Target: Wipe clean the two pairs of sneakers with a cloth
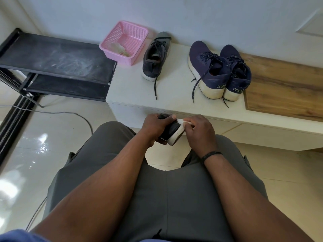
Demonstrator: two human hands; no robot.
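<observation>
Gripping dark sneaker in left hand, right hand fingers pinching cloth at one o'clock; risking slippage from hard rubbing.

Upper left, the basket is pink perforated plastic. The counter looks smooth and matt white, with a wood-grain panel at right. The navy sneakers have knitted cloth uppers and scuffed pale soles. The floor tiles are glossy.
</observation>
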